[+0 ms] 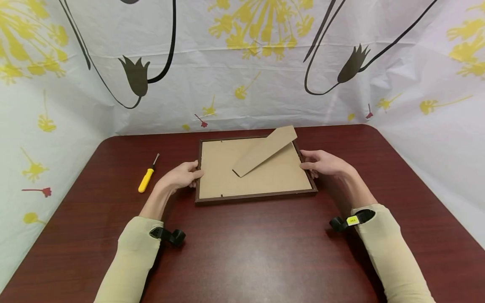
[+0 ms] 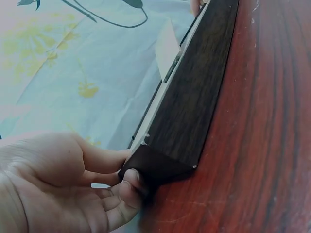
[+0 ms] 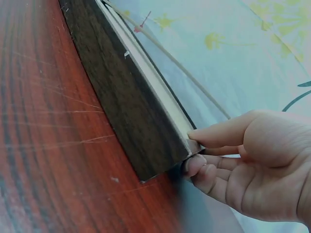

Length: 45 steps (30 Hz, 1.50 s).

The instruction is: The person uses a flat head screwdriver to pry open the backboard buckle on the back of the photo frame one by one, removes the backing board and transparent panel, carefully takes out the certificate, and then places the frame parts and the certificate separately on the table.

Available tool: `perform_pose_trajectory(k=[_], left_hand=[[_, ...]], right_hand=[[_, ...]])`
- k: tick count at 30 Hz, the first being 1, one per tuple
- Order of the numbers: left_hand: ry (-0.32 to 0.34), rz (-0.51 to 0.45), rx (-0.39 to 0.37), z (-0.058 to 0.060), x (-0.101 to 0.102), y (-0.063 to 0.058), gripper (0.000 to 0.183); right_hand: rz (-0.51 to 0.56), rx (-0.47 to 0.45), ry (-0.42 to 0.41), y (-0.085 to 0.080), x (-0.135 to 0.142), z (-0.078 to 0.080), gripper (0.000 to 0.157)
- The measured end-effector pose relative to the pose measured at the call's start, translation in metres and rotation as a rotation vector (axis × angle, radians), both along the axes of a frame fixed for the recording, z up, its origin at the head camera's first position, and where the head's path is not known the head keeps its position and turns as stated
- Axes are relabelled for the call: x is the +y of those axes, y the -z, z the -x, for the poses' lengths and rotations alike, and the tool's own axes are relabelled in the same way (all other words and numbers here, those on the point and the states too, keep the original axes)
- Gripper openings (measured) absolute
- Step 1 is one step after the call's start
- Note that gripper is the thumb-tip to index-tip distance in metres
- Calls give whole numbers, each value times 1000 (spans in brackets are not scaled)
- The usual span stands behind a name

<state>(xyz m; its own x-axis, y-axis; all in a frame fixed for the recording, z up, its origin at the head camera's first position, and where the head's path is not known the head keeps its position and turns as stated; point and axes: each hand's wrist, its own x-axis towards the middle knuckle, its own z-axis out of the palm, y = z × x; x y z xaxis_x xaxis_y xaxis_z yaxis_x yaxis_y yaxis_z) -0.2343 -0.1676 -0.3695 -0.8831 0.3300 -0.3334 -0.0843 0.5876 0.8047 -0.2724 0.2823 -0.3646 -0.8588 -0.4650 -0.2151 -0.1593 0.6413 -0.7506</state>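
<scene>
A picture frame (image 1: 257, 196) with a dark brown wooden border lies back side up on the table, its tan backing board (image 1: 216, 160) showing. From the backing a cardboard easel stand (image 1: 267, 151) slants up toward the far right corner. My left hand (image 1: 181, 174) grips the frame's left side, thumb on top and fingers curled beneath the edge. On the opposite side my right hand (image 1: 323, 163) holds the frame the same way. Both wrist views show the near border (image 2: 194, 92) close over the table, with fingertips (image 3: 197, 165) under the corner.
A screwdriver (image 1: 146, 179) with a yellow handle lies left of the frame, near my left forearm. The dark red wooden table (image 1: 242, 252) extends in front. A white curtain (image 1: 227, 105) with flower prints hangs behind the table and along its sides.
</scene>
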Motion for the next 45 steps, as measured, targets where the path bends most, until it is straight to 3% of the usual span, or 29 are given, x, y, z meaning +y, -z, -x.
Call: perform_pose_trajectory(k=[10, 27, 38, 45], left_hand=[[-12, 18, 23, -1, 3, 0, 64], [5, 11, 41, 0, 0, -1, 67], [-12, 6, 61, 1, -1, -1, 67], [7, 44, 63, 2, 0, -2, 70]], right_hand=[[-47, -37, 1, -9, -1, -5, 76], [36, -197, -3, -11, 5, -5, 84], [-3, -210, -49, -11, 8, -7, 95], [-21, -163, -89, -12, 7, -6, 91]])
